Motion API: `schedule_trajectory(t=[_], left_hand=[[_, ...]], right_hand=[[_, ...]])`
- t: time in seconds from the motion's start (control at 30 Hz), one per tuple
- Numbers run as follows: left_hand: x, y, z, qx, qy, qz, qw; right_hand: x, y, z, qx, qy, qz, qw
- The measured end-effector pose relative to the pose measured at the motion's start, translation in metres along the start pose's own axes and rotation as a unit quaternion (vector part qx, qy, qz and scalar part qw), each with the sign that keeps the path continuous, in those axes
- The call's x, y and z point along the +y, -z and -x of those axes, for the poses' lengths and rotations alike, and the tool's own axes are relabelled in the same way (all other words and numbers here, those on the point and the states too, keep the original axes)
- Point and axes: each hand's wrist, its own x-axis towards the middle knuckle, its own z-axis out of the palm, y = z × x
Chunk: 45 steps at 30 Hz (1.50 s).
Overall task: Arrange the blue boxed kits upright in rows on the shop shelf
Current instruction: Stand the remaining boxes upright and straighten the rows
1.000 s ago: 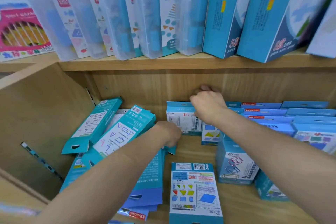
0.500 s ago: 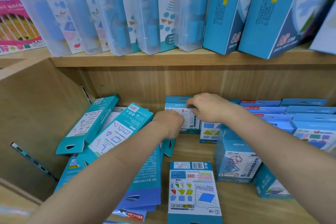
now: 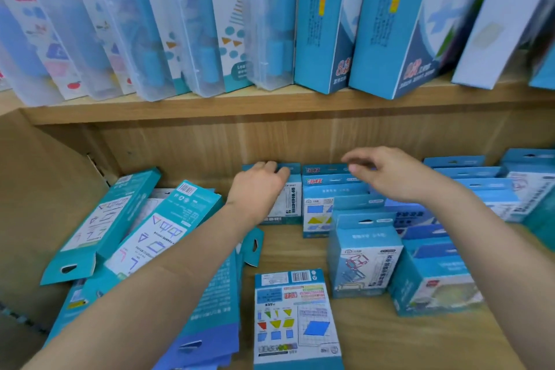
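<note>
— Well, what is the shelf like?

— Pale wood all round: a shelf board (image 3: 390,345), a back panel (image 3: 195,144), a side wall (image 3: 45,189) on the left. An upper shelf (image 3: 210,105) carries clear plastic cases (image 3: 120,30) and tall blue boxes (image 3: 324,24), all leaning.

— And the blue kits?

— Mixed. Upright kits (image 3: 363,255) stand in rows from the middle to the right. One flat kit (image 3: 295,318) lies face up near the front edge. Long teal boxes (image 3: 102,225) lean in a heap at the left (several overlap).

— The hands?

— The left hand (image 3: 258,189) curls its fingers over the top of a back-row kit (image 3: 289,204) standing against the panel. The right hand (image 3: 390,174), blurred, hovers just above the rows, fingers loose and spread, holding nothing.
</note>
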Motion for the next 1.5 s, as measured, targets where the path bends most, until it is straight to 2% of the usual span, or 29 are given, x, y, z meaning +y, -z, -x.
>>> schedule_trajectory(t=[0.1,0.17,0.27,0.33,0.53,0.67,0.73,0.8,0.87,0.97,1.1,1.17,1.27,1.37,1.5], left_hand=[[0.007,0.003,-0.004,-0.002,0.019,0.049,0.999],[0.015,0.008,-0.005,-0.006,0.024,0.137,0.990],[0.028,0.013,-0.006,-0.060,0.027,0.245,0.967],[0.036,0.009,-0.009,-0.085,0.020,0.247,0.965],[0.044,-0.002,-0.014,-0.053,0.050,0.259,0.963],[0.044,0.003,-0.013,-0.094,0.061,0.264,0.958],[0.045,0.014,-0.009,-0.064,0.064,0.259,0.962],[0.048,0.030,-0.003,0.013,0.054,0.295,0.954],[0.057,0.047,0.008,0.072,0.027,0.360,0.930],[0.080,0.064,0.029,0.086,-0.024,0.430,0.899],[0.117,0.061,0.054,0.083,-0.094,0.393,0.911],[0.135,0.057,0.061,0.087,-0.109,0.372,0.918],[0.158,0.051,0.068,0.086,-0.122,0.347,0.926],[0.176,0.043,0.073,0.048,-0.116,0.333,0.934],[0.193,0.033,0.079,0.062,-0.111,0.321,0.939]], right_hand=[[0.007,-0.001,0.014,0.000,-0.009,-0.014,1.000],[0.012,-0.001,0.022,0.009,-0.007,-0.043,0.999],[0.022,0.001,0.036,0.043,-0.003,-0.068,0.997],[0.028,0.006,0.047,0.057,-0.006,-0.082,0.995],[0.038,0.010,0.078,0.110,-0.020,-0.181,0.977],[0.049,0.006,0.100,0.151,-0.047,-0.218,0.963],[0.054,0.005,0.113,0.166,-0.063,-0.247,0.953],[0.059,0.002,0.126,0.171,-0.076,-0.247,0.951],[0.064,-0.002,0.136,0.174,-0.090,-0.217,0.956],[0.068,-0.010,0.144,0.200,-0.113,-0.212,0.950],[0.074,-0.024,0.150,0.279,-0.156,-0.347,0.882],[0.078,-0.032,0.152,0.289,-0.176,-0.372,0.864],[0.083,-0.042,0.153,0.288,-0.189,-0.393,0.852],[0.083,-0.045,0.155,0.285,-0.183,-0.397,0.853],[0.082,-0.045,0.158,0.274,-0.205,-0.403,0.849]])
